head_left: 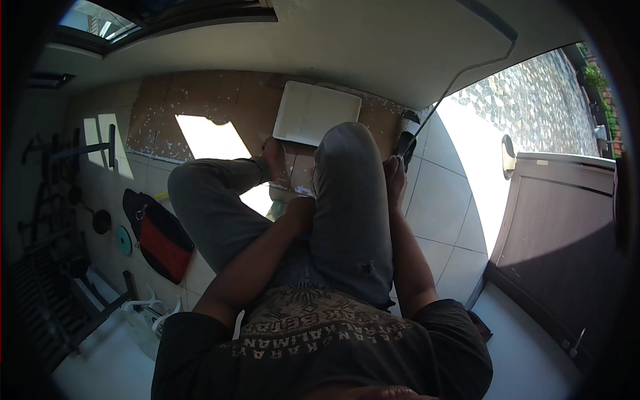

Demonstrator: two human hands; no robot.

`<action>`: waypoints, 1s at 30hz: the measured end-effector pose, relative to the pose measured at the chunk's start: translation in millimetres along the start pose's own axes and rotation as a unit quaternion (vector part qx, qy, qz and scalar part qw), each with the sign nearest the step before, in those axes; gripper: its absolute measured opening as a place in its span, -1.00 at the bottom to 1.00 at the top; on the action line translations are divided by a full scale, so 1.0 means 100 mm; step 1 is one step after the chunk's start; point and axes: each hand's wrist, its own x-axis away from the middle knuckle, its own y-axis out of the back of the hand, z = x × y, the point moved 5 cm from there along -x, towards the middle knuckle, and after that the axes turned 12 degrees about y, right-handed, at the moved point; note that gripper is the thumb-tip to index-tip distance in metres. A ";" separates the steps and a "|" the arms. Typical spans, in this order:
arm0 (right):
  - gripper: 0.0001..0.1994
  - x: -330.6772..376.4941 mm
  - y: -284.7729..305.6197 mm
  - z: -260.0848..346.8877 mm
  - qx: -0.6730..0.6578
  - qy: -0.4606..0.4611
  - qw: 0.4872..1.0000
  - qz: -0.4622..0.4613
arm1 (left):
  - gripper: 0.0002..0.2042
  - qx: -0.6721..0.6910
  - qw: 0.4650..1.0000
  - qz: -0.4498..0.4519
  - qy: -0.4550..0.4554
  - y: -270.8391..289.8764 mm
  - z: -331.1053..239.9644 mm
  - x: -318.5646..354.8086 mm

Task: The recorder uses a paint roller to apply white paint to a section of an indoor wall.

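Observation:
My right hand (pixel 397 183), low beside my right knee, is closed round the grip end of a paint roller (pixel 460 75). The roller's thin bent rod runs up and to the right, and its dark roller end lies against the pale wall (pixel 373 40). Between my thighs, against the inner right leg, rests my left hand (pixel 300 215). It looks curled closed, and whatever its fingers might hold is hidden. A white rectangular paint tray (pixel 319 113) stands just beyond my knees on brown sheeting (pixel 227 93), apart from both hands.
Paint-spattered sheeting runs along the wall's foot. A black-and-white sandal (pixel 408 125) is near my right hand. On the left floor lie a dark-and-red bag (pixel 163 240), a teal disc (pixel 124 240) and dark metal racks (pixel 53 260). A brown door (pixel 560 247) stands right, beside a sunlit doorway.

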 end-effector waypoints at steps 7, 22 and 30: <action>-0.57 0.00 -0.42 -0.57 -0.030 -0.014 0.998 0.044 | -0.72 0.044 0.999 0.006 0.007 0.02 -0.05 -0.05; -0.57 0.53 -0.35 -0.62 -0.139 -0.184 0.968 0.100 | -0.71 -0.003 1.000 0.024 0.004 0.14 -0.07 0.02; -0.57 0.01 -0.54 -0.61 -0.188 -0.268 0.938 0.115 | -0.58 -0.036 0.997 -0.041 -0.053 0.03 -0.04 0.02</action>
